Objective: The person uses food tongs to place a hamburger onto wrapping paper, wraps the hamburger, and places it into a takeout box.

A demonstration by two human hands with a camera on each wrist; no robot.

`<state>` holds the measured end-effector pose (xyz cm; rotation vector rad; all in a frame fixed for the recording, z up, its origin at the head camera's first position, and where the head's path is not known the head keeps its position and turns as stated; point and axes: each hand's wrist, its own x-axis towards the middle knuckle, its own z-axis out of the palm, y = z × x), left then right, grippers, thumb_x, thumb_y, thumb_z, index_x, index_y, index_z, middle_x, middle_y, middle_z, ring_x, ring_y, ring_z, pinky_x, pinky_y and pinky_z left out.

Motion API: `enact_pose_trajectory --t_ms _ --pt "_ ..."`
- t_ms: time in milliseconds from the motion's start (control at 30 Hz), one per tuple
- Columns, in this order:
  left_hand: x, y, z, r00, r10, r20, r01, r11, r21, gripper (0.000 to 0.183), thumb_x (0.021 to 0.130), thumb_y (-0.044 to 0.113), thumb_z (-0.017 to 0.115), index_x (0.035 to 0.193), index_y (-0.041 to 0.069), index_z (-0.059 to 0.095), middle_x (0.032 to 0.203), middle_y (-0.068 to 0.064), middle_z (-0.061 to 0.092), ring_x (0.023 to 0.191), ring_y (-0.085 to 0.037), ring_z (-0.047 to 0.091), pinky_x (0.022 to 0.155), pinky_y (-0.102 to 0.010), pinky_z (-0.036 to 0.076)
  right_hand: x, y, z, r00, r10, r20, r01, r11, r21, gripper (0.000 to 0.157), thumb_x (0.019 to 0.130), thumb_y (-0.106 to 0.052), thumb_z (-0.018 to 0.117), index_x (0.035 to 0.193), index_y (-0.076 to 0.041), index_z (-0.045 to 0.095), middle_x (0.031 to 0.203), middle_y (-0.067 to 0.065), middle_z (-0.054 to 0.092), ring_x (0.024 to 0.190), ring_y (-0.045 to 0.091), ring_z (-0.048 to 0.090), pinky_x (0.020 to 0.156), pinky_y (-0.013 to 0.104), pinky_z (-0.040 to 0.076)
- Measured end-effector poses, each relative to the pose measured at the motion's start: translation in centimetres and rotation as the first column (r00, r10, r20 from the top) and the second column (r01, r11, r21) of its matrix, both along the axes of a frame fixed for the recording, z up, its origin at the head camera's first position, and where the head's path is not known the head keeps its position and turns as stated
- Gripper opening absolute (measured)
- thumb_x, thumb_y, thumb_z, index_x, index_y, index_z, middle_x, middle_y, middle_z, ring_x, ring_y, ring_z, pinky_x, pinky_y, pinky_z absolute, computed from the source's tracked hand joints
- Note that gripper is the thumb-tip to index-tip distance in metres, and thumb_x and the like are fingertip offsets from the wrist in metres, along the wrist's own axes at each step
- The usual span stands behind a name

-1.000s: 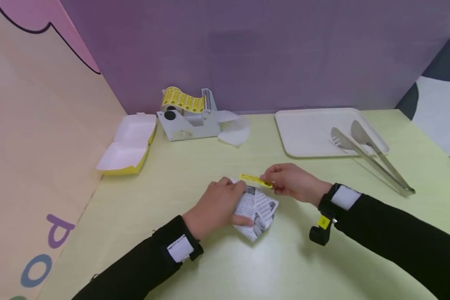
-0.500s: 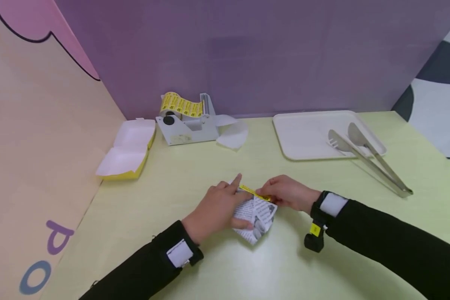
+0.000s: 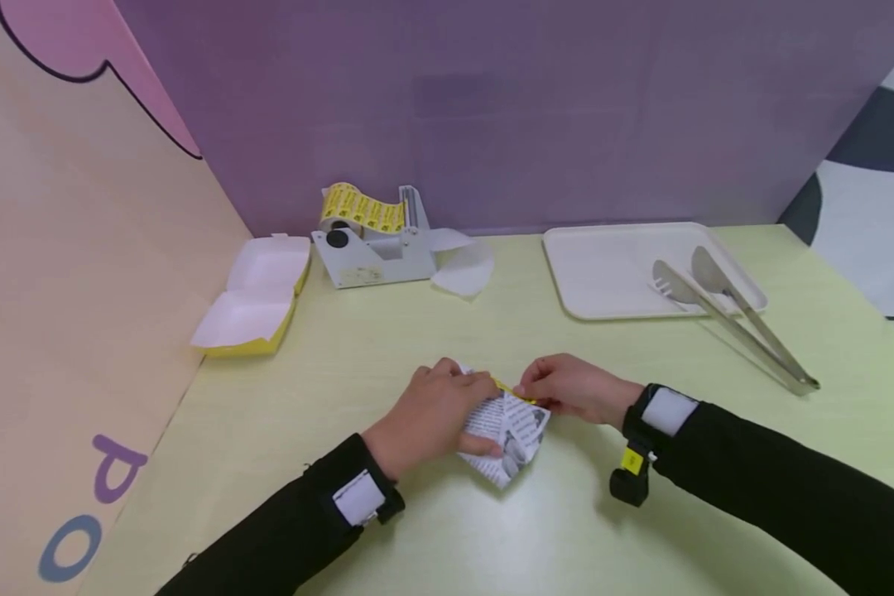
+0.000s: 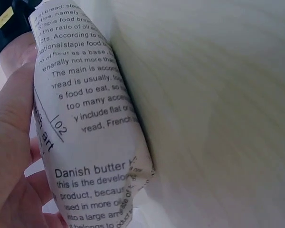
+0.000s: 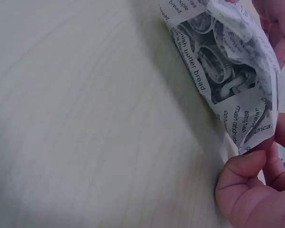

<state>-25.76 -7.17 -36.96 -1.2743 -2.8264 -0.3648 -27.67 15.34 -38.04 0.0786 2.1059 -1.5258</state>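
Head view: I see the left grip (image 3: pixel 434 406) grasping the packet (image 3: pixel 517 440), while the right grip (image 3: pixel 575 387) pinches the yellow label (image 3: pixel 502 386) at its edge; tongs (image 3: pixel 764 329) lie across the tray's (image 3: pixel 603 273) rim.

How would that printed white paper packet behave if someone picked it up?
The printed white paper packet would probably crease easily: it already looks crumpled. Its folded, angular shape suggests little rolling. Its weight is hard to guess, since any contents are hidden.

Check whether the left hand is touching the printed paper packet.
Touching. The head view shows the left hand laid over the printed paper packet, its fingers across the upper part and its thumb against the lower.
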Motion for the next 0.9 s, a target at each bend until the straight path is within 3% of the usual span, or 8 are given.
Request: enact_pose_trajectory --t_ms 100,167,333,500,567,667,767,900 --pt "0.2 -0.2 -0.1 1.0 0.007 -0.008 -0.007 1.0 0.006 0.061 0.075 0.061 0.073 0.121 0.022 0.061 0.123 0.005 0.065 0.1 -0.022 0.052 0.077 -0.036 0.041 0.4 0.1 0.0 0.995 0.07 -0.075 -0.067 0.996 0.052 0.013 0.095 -0.009 0.061 0.099 0.004 0.06 0.088 0.006 0.059 0.076 0.015 0.055 0.067 0.025 0.047" --pt "0.3 -0.3 0.0 1.0 0.012 -0.004 -0.012 1.0 0.006 0.061 0.075 0.06 0.072 0.121 0.022 0.061 0.122 0.006 0.065 0.1 -0.022 0.053 0.077 -0.036 0.042 0.7 0.2 0.1 0.972 0.155 -0.179 -0.127 0.979 0.16 0.013 0.093 -0.01 0.062 0.096 0.003 0.066 0.081 0.002 0.061 0.072 0.014 0.054 0.065 0.026 0.046" --pt "0.4 -0.7 0.2 1.0 0.011 0.021 -0.011 1.0 0.003 0.061 0.076 0.06 0.072 0.122 0.022 0.061 0.118 0.008 0.065 0.099 -0.02 0.052 0.077 -0.035 0.041 1.8 0.5 1.7 0.859 0.365 -0.36 -0.195 0.882 0.429 0.013 0.088 -0.009 0.066 0.096 -0.003 0.075 0.085 0.001 0.07 0.074 0.012 0.055 0.066 0.03 0.046" --pt "0.3 -1.1 0.4 1.0 0.01 0.009 -0.01 1.0 0.008 0.06 0.075 0.06 0.072 0.12 0.021 0.06 0.112 0.008 0.065 0.098 -0.021 0.052 0.076 -0.034 0.041 2.6 -0.6 3.3 0.731 0.475 -0.49 -0.206 0.838 0.505 0.024 0.092 -0.009 0.062 0.113 0.001 0.07 0.103 0.01 0.071 0.083 0.015 0.063 0.068 0.03 0.051" --pt "0.3 -1.2 0.3 1.0 0.01 0.001 -0.011 1.0 0.017 0.06 0.076 0.06 0.072 0.119 0.021 0.06 0.11 0.008 0.065 0.098 -0.021 0.052 0.075 -0.034 0.041 3.1 -1.4 3.5 0.667 0.525 -0.529 -0.237 0.822 0.518 0.029 0.093 -0.012 0.061 0.117 0.003 0.067 0.103 0.01 0.071 0.084 0.013 0.064 0.069 0.027 0.052" --pt "0.3 -1.1 0.1 1.0 0.017 -0.027 -0.016 1.0 0.012 0.063 0.076 0.062 0.071 0.121 0.019 0.059 0.107 0.006 0.066 0.099 -0.021 0.053 0.074 -0.035 0.043 3.9 -2.2 3.5 0.619 0.576 -0.535 -0.271 0.795 0.542 0.036 0.091 -0.017 0.065 0.12 0.005 0.063 0.102 0.008 0.069 0.085 0.011 0.062 0.071 0.027 0.052" --pt "0.3 -0.7 -0.2 0.997 0.035 -0.071 -0.036 0.999 -0.011 0.079 0.075 0.066 0.069 0.13 0.011 0.052 0.106 -0.001 0.067 0.101 -0.023 0.055 0.076 -0.037 0.046 4.9 -2.7 3.1 0.59 0.608 -0.531 -0.213 0.752 0.624 0.055 0.086 -0.029 0.073 0.125 0.006 0.057 0.115 0.014 0.064 0.098 0.021 0.061 0.082 0.036 0.052" --pt "0.3 -0.3 -0.4 0.994 0.055 -0.094 -0.058 0.998 -0.027 0.105 0.073 0.069 0.07 0.144 0.001 0.034 0.116 -0.005 0.067 0.105 -0.025 0.056 0.08 -0.04 0.049 5.9 -3.4 2.1 0.523 0.689 -0.501 -0.121 0.642 0.757 0.091 0.074 -0.049 0.081 0.133 0.011 0.046 0.132 0.025 0.052 0.111 0.035 0.054 0.094 0.048 0.045"
